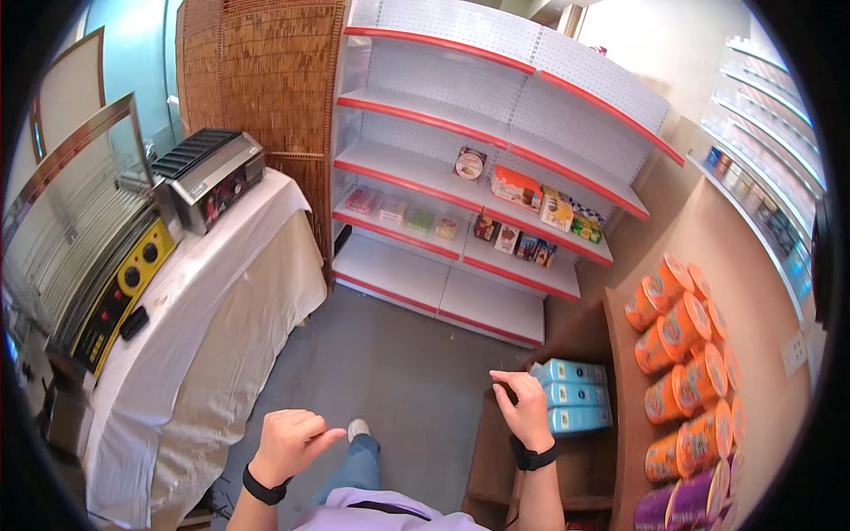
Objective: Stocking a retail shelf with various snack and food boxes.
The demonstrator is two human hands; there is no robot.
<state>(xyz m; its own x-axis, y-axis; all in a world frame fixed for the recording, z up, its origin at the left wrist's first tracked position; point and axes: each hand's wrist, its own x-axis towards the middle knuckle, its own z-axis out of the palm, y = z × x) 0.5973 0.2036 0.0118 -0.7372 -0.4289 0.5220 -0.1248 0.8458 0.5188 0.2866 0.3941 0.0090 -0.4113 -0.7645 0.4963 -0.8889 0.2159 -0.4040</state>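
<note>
My left hand (292, 441) is raised above the grey floor, fingers curled and thumb pointing right, with nothing seen in it. My right hand (521, 401) hangs in front of a brown wooden cabinet, beside stacked light-blue packages (576, 395); its fingers are bent and apart from the thumb, and it holds nothing. Both wrists wear black bands. Ahead stands a white shelving unit (425, 159) with red edge strips. Its middle shelves bear a round-labelled box (470, 164), a red-and-white package (516, 187), a yellow-and-white box (556, 211) and several small packs (420, 219).
On the left, a table with a white cloth (219, 265) carries a roller grill (113, 292) and a steel appliance (209, 176). Orange instant noodle cups (687, 325) and purple cups (690, 494) stand stacked on the cabinet at right. A woven screen (275, 86) stands beside the shelving.
</note>
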